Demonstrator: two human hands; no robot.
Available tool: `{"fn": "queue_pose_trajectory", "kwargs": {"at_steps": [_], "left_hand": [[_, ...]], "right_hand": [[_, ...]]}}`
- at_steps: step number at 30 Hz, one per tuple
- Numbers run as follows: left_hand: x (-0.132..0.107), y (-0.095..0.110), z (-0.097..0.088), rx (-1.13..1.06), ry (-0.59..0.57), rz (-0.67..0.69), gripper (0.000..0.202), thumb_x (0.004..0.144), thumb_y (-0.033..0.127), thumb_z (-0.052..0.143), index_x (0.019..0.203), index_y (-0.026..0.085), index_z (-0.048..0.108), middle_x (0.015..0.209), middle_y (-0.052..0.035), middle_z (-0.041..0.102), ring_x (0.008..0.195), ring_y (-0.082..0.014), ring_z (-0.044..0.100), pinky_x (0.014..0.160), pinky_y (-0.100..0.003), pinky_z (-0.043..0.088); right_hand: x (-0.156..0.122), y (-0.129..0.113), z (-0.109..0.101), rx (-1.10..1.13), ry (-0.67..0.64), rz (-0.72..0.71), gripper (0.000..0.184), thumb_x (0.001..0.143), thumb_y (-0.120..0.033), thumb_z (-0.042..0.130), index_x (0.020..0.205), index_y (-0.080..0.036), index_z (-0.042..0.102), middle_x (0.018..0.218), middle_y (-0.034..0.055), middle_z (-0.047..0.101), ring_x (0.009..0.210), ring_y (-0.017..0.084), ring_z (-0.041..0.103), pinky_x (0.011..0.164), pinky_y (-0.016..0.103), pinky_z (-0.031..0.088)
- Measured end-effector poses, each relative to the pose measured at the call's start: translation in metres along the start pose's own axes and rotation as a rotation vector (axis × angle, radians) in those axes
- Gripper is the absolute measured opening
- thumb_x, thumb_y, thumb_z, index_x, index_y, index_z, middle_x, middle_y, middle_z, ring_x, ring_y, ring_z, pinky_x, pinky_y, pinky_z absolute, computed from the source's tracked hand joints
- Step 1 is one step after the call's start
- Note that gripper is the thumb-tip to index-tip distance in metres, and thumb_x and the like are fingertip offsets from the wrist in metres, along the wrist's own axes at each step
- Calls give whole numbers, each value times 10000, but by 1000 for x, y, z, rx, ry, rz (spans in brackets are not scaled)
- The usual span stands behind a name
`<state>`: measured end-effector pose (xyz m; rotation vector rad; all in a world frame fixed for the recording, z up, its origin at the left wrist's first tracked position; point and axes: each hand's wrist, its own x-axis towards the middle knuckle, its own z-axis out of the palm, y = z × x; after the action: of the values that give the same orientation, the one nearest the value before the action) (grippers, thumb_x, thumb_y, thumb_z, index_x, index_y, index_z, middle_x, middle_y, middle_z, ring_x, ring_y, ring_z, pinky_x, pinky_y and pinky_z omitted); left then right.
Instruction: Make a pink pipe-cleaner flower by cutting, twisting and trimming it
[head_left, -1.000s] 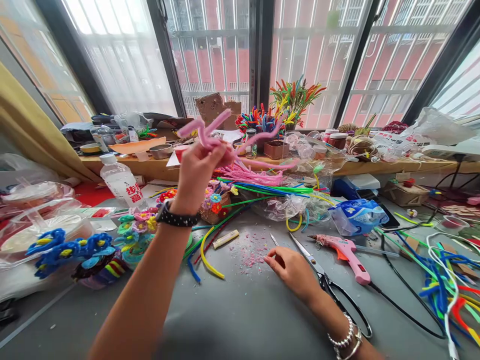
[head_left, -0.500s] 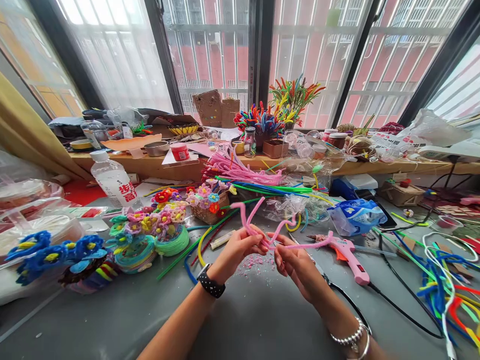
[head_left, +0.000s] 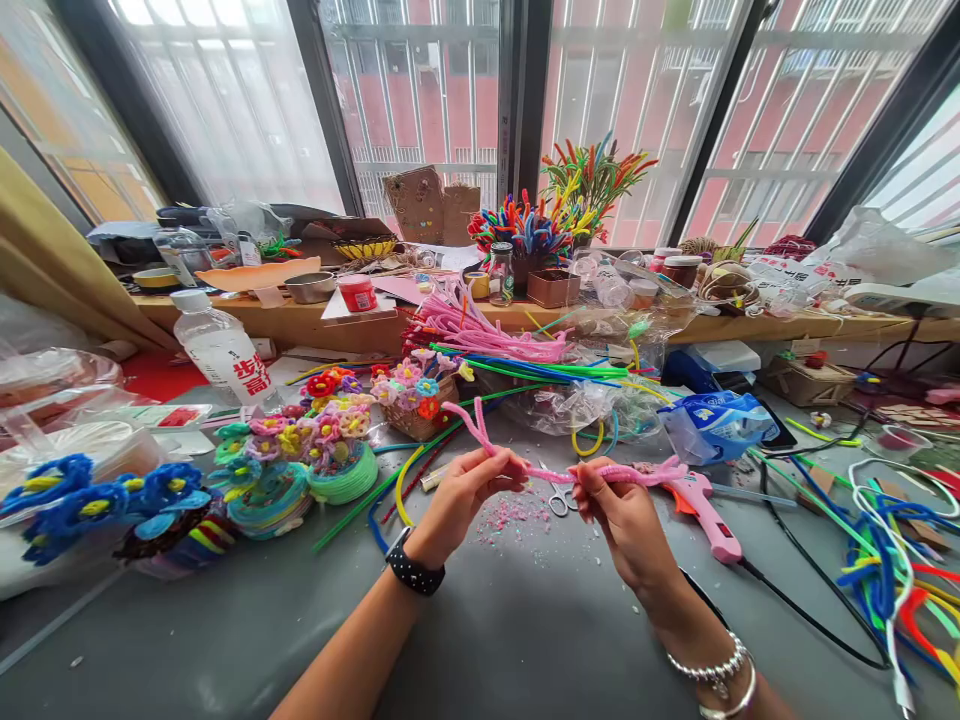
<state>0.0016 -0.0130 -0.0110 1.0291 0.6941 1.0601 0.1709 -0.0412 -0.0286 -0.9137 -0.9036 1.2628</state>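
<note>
Between my two hands stretches a length of pink pipe cleaners [head_left: 551, 475], held level above the table. My left hand [head_left: 476, 490] pinches it on one side, with two loose ends sticking up to the left. On the other side my right hand [head_left: 611, 505] pinches it, and further ends reach out over the glue gun. Below and between the hands lie small scissors [head_left: 560, 498] and a scatter of pink fluff bits [head_left: 514, 520]. A pink glue gun [head_left: 705, 515] rests just right of my right hand.
Flower pots of pipe cleaners [head_left: 341, 470] stand at left, near a water bottle [head_left: 223, 350]. A bundle of pink pipe cleaners [head_left: 487, 330] lies behind my hands. At right are a blue tissue pack [head_left: 716, 428], a white cable [head_left: 892, 610] and loose coloured pipe cleaners [head_left: 870, 560].
My hands have moved apart, and the pink pipe cleaners, bunched and crossing before, now run nearly straight between them. The scissors show in the gap.
</note>
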Motion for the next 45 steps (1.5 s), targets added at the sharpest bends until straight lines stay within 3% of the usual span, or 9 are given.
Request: {"fn": "queue_pose_trajectory", "kwargs": {"at_steps": [5, 13, 18, 23, 26, 30, 34, 39, 45], "left_hand": [[1, -1, 1, -48, 118, 1, 186, 694, 317, 608, 714, 146, 677, 740, -44, 646, 701, -133, 580, 701, -239, 470], [3, 7, -14, 348, 212, 137, 188, 626, 339, 657, 668, 160, 694, 603, -22, 615, 569, -121, 543, 584, -235, 463], [3, 15, -25, 406, 302, 160, 210, 638, 364, 643, 639, 157, 675, 531, -1, 584, 486, -93, 516, 508, -206, 447], [5, 17, -40, 369, 420, 231, 256, 656, 373, 627, 795, 160, 657, 710, -33, 662, 641, -140, 612, 655, -253, 490], [6, 15, -44, 584, 453, 311, 266, 690, 377, 588, 843, 168, 649, 778, -45, 672, 720, -173, 628, 705, -274, 480], [6, 13, -48, 1282, 450, 414, 221, 781, 305, 475, 886, 216, 648, 851, -53, 659, 778, -186, 605, 712, -265, 443], [7, 11, -54, 1773, 397, 225, 292, 820, 170, 365, 953, 178, 625, 820, -81, 635, 694, -177, 599, 615, -251, 425], [7, 9, -56, 1916, 491, 139, 405, 772, 35, 318, 1085, 138, 554, 879, -122, 623, 748, -198, 603, 571, -252, 425], [4, 8, -56, 1932, 504, 47, 370, 781, 93, 335, 1071, 135, 561, 954, -149, 601, 847, -243, 562, 632, -305, 446]], "right_hand": [[-4, -1, 2, -40, 26, -79, 202, 671, -353, 656, 657, -159, 604, 534, -21, 560, 470, 80, 477, 419, 189, 378], [-5, -2, 2, -78, 75, -59, 267, 689, -378, 628, 793, -137, 672, 590, 31, 643, 489, 118, 558, 432, 225, 422], [-1, -9, -4, -7, 237, -76, 265, 639, -390, 664, 726, -140, 674, 536, 11, 634, 427, 96, 534, 406, 211, 398], [2, -19, -10, 101, 356, -101, 251, 610, -380, 689, 708, -150, 668, 556, -1, 636, 464, 81, 550, 466, 201, 435], [3, -19, -10, 95, 349, -86, 249, 625, -381, 678, 720, -151, 663, 575, 3, 637, 489, 91, 560, 491, 216, 455], [2, -16, -9, 56, 329, -76, 272, 629, -400, 668, 732, -147, 659, 578, 12, 635, 496, 104, 561, 489, 229, 460], [2, -15, -9, 79, 307, -49, 239, 629, -384, 672, 727, -166, 660, 571, -12, 633, 489, 86, 549, 487, 208, 449], [2, -13, -7, 108, 267, -17, 237, 625, -377, 679, 719, -161, 657, 557, -13, 629, 472, 82, 544, 469, 198, 437], [0, -11, -4, 66, 184, 17, 247, 642, -388, 665, 731, -157, 662, 571, -9, 625, 485, 76, 538, 466, 186, 429]]}}
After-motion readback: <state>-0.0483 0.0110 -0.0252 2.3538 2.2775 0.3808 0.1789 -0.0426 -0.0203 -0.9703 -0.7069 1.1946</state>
